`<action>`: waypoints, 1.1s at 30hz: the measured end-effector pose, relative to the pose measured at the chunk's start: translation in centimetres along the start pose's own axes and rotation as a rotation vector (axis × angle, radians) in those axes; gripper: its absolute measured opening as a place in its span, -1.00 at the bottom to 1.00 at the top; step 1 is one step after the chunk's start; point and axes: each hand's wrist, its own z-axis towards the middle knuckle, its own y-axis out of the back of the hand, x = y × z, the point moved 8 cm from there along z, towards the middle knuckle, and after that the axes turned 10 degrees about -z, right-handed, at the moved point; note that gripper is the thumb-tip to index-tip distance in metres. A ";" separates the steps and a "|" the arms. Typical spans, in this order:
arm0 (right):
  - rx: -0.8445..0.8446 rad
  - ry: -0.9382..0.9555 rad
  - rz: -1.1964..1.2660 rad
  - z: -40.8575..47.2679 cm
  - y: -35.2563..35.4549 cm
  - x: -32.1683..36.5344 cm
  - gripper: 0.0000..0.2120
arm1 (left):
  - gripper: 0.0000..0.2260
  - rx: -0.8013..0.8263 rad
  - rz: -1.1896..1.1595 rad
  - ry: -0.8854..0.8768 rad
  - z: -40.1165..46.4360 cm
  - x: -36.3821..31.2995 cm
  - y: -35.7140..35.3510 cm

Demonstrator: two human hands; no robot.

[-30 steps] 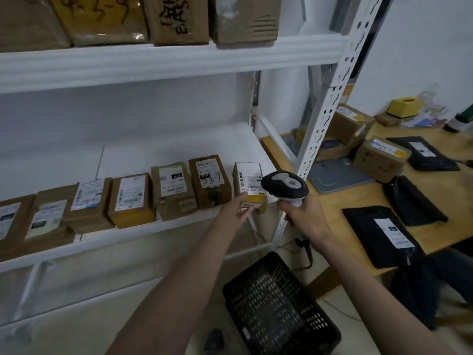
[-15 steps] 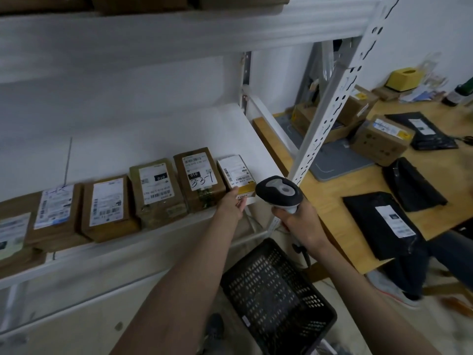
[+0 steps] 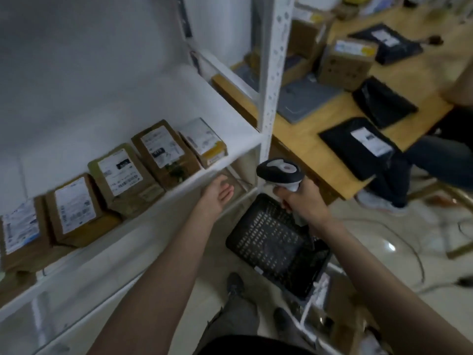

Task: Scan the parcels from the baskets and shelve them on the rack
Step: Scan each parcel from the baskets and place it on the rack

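Note:
Several brown labelled parcels stand in a row on the white rack shelf (image 3: 230,134). The rightmost is a small parcel (image 3: 204,142) with a yellow end. Just below the shelf's front edge hangs my left hand (image 3: 217,196), fingers relaxed and holding nothing, apart from that parcel. My right hand (image 3: 302,198) grips a black and white barcode scanner (image 3: 280,171), to the right of the shelf corner. A black plastic basket (image 3: 276,242) sits on the floor under both hands; it looks empty.
The white perforated rack post (image 3: 271,80) stands beside the scanner. A wooden table (image 3: 320,147) to the right carries black mailer bags, brown boxes and a grey pad. Another person's legs (image 3: 422,170) are by the table. More parcels lie at bottom right.
My left hand has let go of the small rightmost parcel and dropped below the shelf edge. The view has tilted down and right. The scanner stays in my right hand.

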 end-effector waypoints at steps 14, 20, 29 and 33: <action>-0.680 -0.756 0.575 -22.8 3.2 -29.7 -0.92 | -0.91 0.548 1.283 0.086 -2.3 29.2 -10.8; -0.888 -0.980 0.736 -30.9 1.6 -38.7 -0.93 | -0.83 0.744 1.561 0.219 -5.8 44.0 -9.4; -0.995 -1.183 0.974 -35.7 -2.8 -52.2 -0.93 | -0.77 0.742 1.855 0.369 -2.1 59.6 -3.8; -0.986 -1.177 1.011 -34.7 -3.3 -57.1 -0.91 | -0.77 0.631 1.867 0.323 2.0 64.4 -4.7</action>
